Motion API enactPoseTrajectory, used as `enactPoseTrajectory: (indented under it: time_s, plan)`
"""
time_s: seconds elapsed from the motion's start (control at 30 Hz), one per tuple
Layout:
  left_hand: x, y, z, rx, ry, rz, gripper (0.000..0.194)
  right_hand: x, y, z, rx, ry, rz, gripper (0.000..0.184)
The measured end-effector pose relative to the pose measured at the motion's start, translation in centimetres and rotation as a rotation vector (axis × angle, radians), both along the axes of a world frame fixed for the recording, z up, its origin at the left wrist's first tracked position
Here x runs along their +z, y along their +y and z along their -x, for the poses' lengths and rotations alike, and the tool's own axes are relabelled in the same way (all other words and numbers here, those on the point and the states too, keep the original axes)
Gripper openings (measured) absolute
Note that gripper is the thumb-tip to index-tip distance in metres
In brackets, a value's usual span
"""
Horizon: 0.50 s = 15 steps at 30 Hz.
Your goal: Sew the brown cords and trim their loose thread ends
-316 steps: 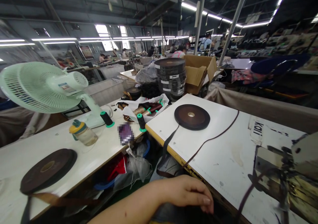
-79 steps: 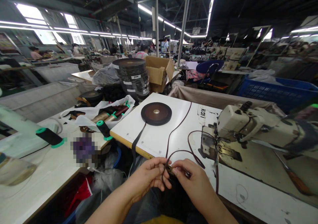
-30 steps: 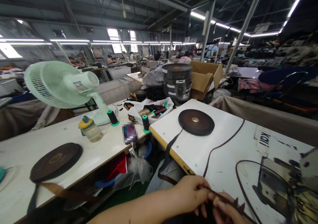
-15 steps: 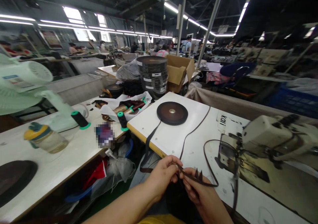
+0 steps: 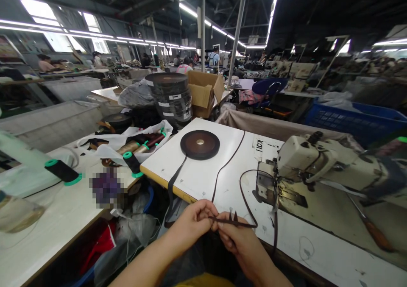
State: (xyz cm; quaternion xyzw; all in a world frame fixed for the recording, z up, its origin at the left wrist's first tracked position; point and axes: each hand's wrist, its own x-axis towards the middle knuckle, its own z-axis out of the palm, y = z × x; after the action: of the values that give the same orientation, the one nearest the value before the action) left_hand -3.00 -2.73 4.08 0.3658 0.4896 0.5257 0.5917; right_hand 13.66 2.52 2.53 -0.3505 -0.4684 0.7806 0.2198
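My left hand (image 5: 197,219) pinches a narrow dark brown strip (image 5: 248,202) just over the front edge of the white sewing table. Close beside it, my right hand (image 5: 233,232) is closed on the same strip, fingertips nearly touching the left ones. Two dark pointed tips (image 5: 233,216) stick up at the right hand; what they belong to is hidden. From the hands the strip loops across the tabletop toward the sewing machine (image 5: 305,160). A flat roll of dark tape (image 5: 200,144) lies on the table, its loose end hanging over the left edge.
On the left table (image 5: 47,232) stand black thread cones (image 5: 63,171) and a bag of spools (image 5: 140,143). Stacked tape rolls (image 5: 170,96) and a cardboard box (image 5: 205,94) are behind. A screwdriver (image 5: 375,232) lies right of the machine. People work farther back.
The view has swung to the right, so things appear farther left and more of the machine shows, with the screwdriver. Both hands still grip the strip close together.
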Motion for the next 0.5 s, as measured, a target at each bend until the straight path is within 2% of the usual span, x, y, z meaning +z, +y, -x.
enactPoseTrajectory:
  time_s: [0.1, 0.2, 0.4, 0.5]
  plan:
    - [0.53, -0.35, -0.06, 0.009, -0.136, 0.085, 0.028, 0.34, -0.29, 0.05, 0.020, 0.021, -0.010, 0.028]
    - [0.65, -0.69, -0.23, -0.053, -0.246, 0.088, 0.033, 0.74, -0.76, -0.01, 0.061, 0.047, -0.010, 0.021]
    - [-0.05, -0.69, -0.44, -0.073, -0.106, 0.037, 0.040, 0.83, -0.69, -0.28, 0.058, 0.047, 0.004, 0.019]
    - [-0.07, -0.35, -0.30, -0.045, 0.027, -0.007, 0.033, 0.54, -0.60, -0.41, 0.029, 0.020, -0.023, 0.023]
